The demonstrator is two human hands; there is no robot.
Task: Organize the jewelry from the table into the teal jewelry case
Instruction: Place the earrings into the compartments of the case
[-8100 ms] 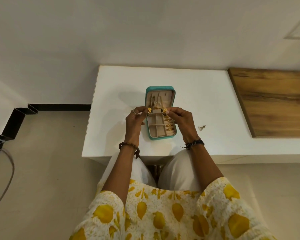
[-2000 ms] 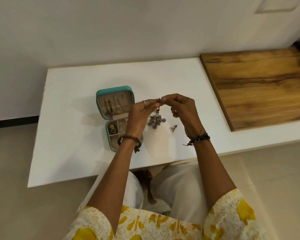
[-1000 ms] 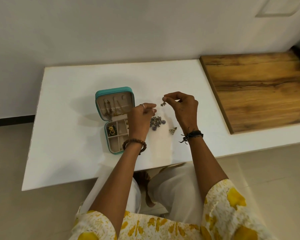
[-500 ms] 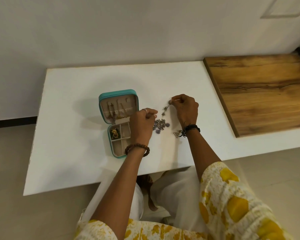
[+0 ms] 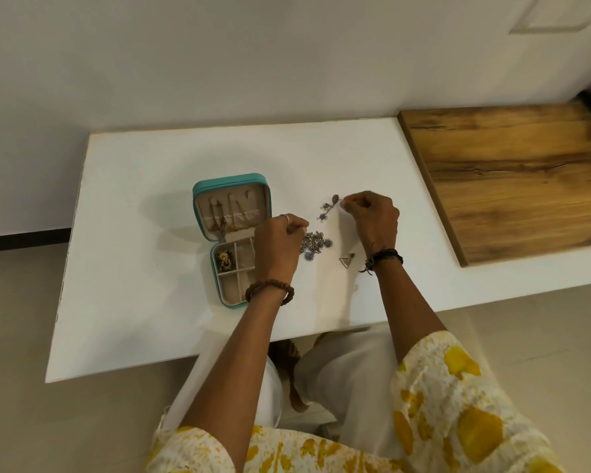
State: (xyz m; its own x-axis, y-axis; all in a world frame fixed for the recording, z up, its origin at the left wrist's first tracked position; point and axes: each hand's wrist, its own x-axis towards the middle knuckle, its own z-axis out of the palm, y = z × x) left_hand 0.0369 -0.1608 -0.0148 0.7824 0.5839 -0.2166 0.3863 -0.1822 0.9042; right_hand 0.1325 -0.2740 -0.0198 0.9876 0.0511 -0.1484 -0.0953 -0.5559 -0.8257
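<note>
The right hand (image 5: 372, 216) fingers pinch one end of a silver necklace with violet stones (image 5: 316, 244); the left hand (image 5: 277, 240) fingers pinch its heap on the white worktop (image 5: 144, 199), beside the open teal jewelry case (image 5: 232, 206).

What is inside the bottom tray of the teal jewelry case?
A gold piece lies in the near-left compartment of the teal jewelry case; others visible look empty. The left hand covers its right side.
</note>
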